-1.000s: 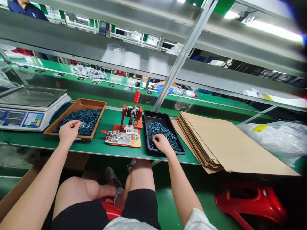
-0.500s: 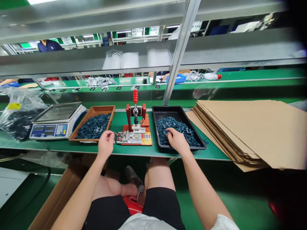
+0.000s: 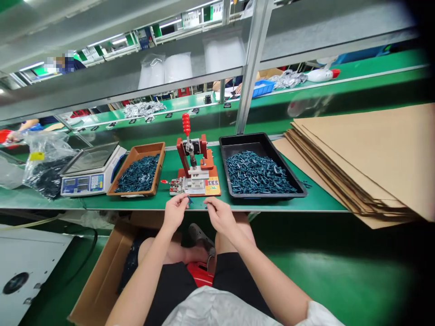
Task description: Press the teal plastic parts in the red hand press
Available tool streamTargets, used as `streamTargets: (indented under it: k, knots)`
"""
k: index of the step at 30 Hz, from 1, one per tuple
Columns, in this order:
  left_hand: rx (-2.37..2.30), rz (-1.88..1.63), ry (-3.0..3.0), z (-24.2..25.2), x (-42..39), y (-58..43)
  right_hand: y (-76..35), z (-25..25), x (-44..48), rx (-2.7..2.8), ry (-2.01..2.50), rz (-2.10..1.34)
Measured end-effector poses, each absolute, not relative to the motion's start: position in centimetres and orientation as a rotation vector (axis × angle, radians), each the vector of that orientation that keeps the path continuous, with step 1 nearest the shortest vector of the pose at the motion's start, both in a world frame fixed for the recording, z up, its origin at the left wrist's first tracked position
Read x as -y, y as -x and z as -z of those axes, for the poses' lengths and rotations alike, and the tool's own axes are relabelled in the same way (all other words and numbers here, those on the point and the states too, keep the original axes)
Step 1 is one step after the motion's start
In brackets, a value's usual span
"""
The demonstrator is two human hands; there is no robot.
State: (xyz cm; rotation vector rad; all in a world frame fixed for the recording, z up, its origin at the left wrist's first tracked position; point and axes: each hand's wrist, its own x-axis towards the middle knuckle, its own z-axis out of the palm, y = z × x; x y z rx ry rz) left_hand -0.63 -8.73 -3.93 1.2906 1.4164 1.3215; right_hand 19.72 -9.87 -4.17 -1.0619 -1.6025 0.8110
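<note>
My left hand (image 3: 175, 212) and my right hand (image 3: 220, 215) are close together at the front edge of the green bench, just below a small red hand press (image 3: 194, 167) with a red knob lever. The left hand pinches a small dark blue part (image 3: 189, 199). The right hand's fingers are curled in a pinch; what they hold is too small to make out. A brown tray (image 3: 159, 170) of dark blue parts lies left of the press. A black tray (image 3: 238, 141) of similar parts lies to its right.
A weighing scale (image 3: 90, 170) and a plastic bag of parts (image 3: 44, 165) sit at the left. A stack of cardboard sheets (image 3: 367, 158) fills the right. An open cardboard box (image 3: 102, 280) stands on the floor by my knees. Other people work behind the shelf.
Both hands left the trays and came together in front of the press. The camera view swung left and tilted down.
</note>
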Motion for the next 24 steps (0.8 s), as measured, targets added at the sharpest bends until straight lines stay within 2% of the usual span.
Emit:
streamTargets:
  k: [5,12,15,24]
  knots:
    - [-1.446,-1.29,-1.455,5.0,10.9,-0.7,-16.4,6.6,9.3,1.145,1.016,-1.306]
    - [-1.498,-1.449,-1.641,5.5,12.9,-1.7,-15.4,6.6,9.3,0.799,0.933,-1.539]
    - [-1.443,-1.45,-1.589,5.7,12.9,-1.7,-15.4,6.8,9.2,0.783,0.946,-1.511]
    - [-1.467,-1.212,-1.162,4.4,10.1,-1.4,-15.1,6.9,8.7,1.009,0.973,-1.132]
